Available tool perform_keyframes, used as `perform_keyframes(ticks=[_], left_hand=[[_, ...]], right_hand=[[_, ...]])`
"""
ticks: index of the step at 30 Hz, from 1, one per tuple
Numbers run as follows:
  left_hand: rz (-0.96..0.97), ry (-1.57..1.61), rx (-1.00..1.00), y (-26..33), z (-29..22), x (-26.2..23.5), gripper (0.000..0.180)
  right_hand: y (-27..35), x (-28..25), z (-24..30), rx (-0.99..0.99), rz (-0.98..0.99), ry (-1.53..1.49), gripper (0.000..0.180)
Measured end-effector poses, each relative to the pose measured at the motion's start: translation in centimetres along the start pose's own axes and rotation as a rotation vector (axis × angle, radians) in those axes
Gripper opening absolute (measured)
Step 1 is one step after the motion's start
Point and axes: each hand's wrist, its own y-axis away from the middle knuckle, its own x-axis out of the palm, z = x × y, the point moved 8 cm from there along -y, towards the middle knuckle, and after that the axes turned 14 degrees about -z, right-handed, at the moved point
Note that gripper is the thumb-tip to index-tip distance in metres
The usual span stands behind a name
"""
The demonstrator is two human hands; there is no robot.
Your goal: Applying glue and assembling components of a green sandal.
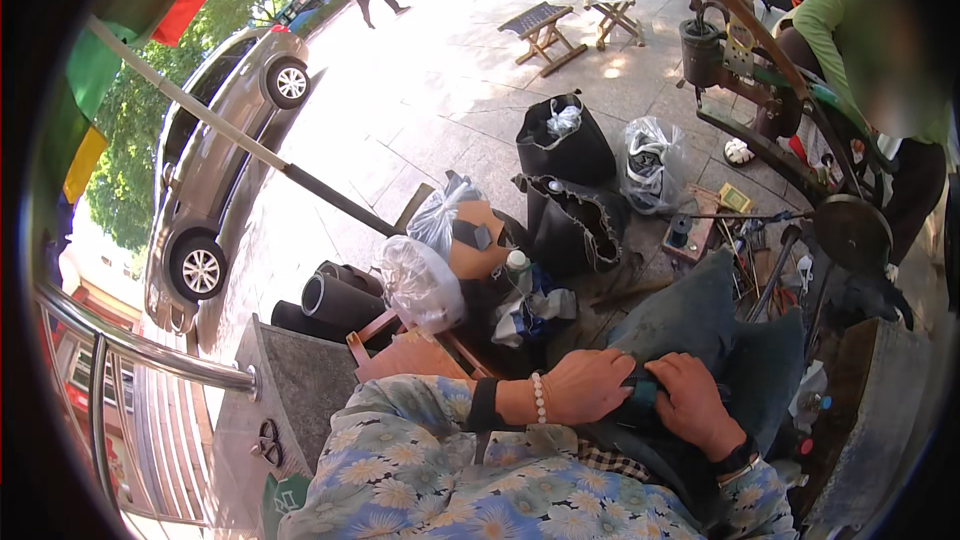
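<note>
Both hands meet over my lap, around a small dark teal piece [642, 400] whose kind I cannot make out. My left hand [585, 386], with a white bead bracelet at the wrist, lies at its left side with curled fingertips pressed on it. Fingers bent over its top and right side, my right hand [695, 408] grips it. Most of the piece is hidden under the fingers. Beneath it a dark green-blue cloth [680, 315] covers my knees.
Black bags [565, 145], a clear plastic bag [655, 165] and a white plastic bag [418, 280] stand ahead. A hand-cranked sewing machine [760, 90] and loose tools [765, 275] are at right, near another person. Scissors [268, 442] lie on the left ledge. Folding stools [545, 28] stand farther off.
</note>
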Motion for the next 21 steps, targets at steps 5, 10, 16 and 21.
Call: perform_keyframes(ticks=[5, 10, 16, 21], left_hand=[[-0.03, -0.131, 0.015, 0.3, 0.2, 0.3, 0.027], [0.06, -0.167, -0.003, -0.3, 0.4, 0.9, 0.022], [-0.009, -0.159, 0.145, -1.1, -0.2, 0.8, 0.02], [-0.078, -0.018, 0.061, -1.0, 1.6, 1.8, 0.025]], right_hand=[[0.4, 0.9, -0.5, 0.036, 0.016, -0.038, 0.036], [0.5, 1.0, -0.7, 0.053, -0.004, -0.005, 0.033], [0.2, 1.2, -1.9, 0.097, -0.019, 0.018, 0.033], [1.5, 1.9, -3.8, 0.102, -0.068, -0.072, 0.031]])
